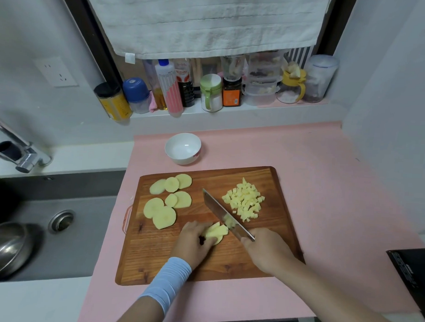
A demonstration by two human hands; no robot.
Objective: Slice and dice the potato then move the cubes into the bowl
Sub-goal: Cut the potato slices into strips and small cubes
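From my station I see the left hand [195, 242] with curled fingers, holding down a small stack of potato strips [217, 231] on the near middle of the cutting board [227, 262]. The right hand [266, 252] is closed around the handle of the knife [224, 216]. The blade is tilted and touches the right side of the strips. A pile of potato cubes [245, 201] lies on the far right part of the board. 7 round slices [168, 200] lie on its left part, in 2 groups. The white bowl [182, 159] stands on the pink mat [326, 189] just behind the board, well apart from the cubes.
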